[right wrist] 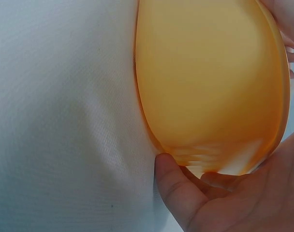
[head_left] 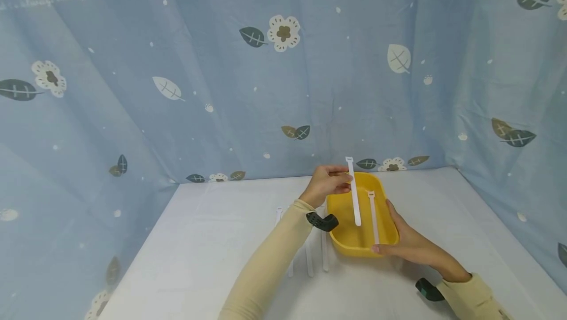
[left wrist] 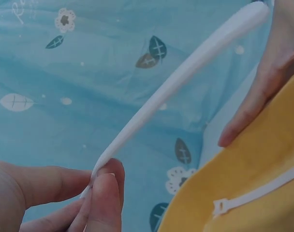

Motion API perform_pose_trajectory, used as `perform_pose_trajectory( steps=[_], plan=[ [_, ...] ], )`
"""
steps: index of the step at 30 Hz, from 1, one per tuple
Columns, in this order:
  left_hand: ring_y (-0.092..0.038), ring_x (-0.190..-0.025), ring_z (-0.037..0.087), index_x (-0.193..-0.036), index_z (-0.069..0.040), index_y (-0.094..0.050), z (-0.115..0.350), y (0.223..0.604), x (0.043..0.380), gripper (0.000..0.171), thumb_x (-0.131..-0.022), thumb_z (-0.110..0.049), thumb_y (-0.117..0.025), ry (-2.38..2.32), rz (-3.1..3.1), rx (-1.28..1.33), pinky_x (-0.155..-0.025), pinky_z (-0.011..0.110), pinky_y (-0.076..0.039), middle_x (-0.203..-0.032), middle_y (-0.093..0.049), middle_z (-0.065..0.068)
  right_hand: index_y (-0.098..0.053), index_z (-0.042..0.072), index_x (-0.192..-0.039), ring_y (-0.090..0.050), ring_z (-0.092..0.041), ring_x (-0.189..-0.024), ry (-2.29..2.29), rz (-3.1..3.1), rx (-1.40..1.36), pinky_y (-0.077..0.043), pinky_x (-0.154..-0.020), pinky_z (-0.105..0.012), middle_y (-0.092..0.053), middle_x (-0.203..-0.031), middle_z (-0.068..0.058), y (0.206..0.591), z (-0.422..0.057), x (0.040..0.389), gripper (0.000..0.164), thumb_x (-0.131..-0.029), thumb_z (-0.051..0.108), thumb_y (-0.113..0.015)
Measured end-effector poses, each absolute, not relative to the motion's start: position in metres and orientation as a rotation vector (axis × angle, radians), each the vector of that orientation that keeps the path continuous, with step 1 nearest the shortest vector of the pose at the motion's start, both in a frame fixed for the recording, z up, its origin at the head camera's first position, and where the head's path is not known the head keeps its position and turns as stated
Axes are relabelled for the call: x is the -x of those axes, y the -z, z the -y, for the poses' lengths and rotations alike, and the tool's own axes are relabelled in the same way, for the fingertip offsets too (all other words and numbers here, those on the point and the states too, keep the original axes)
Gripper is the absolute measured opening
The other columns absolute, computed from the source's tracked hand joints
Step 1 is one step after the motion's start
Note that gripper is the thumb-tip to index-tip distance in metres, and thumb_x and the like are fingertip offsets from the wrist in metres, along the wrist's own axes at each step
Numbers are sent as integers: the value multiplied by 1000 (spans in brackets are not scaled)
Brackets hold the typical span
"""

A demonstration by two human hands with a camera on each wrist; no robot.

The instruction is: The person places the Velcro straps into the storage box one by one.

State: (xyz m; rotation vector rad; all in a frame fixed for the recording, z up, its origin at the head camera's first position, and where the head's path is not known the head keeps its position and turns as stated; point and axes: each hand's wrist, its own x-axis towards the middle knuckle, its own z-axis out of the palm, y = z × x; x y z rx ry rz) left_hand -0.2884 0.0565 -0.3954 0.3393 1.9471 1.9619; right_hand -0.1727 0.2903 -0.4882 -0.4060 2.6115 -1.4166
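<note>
Between thumb and fingertips my left hand pinches a white hook-and-loop cable tie, its slotted head pointing up, over a yellow plastic bin. The left wrist view shows the tie's long tail reaching out from the pinching fingers. My right hand grips the bin by its right side and near corner. Inside the bin lies another white cable tie. From the right wrist, the bin appears with the right fingers against its edge.
Several more white cable ties, one of them in front, lie on the white-covered table left of the bin, partly hidden by the left forearm. A blue patterned curtain hangs behind the table and at both sides.
</note>
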Motion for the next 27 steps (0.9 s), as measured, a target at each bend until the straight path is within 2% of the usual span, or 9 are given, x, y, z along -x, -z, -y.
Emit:
perform_pose_trajectory(
  steps=[13,23,27],
  plan=[
    [-70,-69,10,-126,0,-69,-57,400,288,32,-95,-6,-72,-1958,-1938,-294,-74,27,-65,-104,-75,13,19,4,-162,-15,-58,-152,1408,-2604,399,-25,-111,-84,4,-169,-34,488,-291,173,126,-87,28,-78],
    [-72,-71,12,-124,-1,-69,-62,404,289,29,-96,-6,-73,-1935,-1945,-293,-76,29,-66,-104,-76,14,20,6,-163,-11,-59,-153,1372,-2616,345,-19,-112,-86,4,-170,-33,486,-291,173,128,-87,32,-80],
    [-72,-71,12,-123,-1,-70,-63,406,289,29,-95,-7,-73,-1928,-1955,-299,-77,30,-66,-104,-76,14,20,7,-163,-12,-59,-153,1366,-2622,341,-21,-112,-85,4,-170,-33,487,-292,173,128,-87,32,-80]
  ],
)
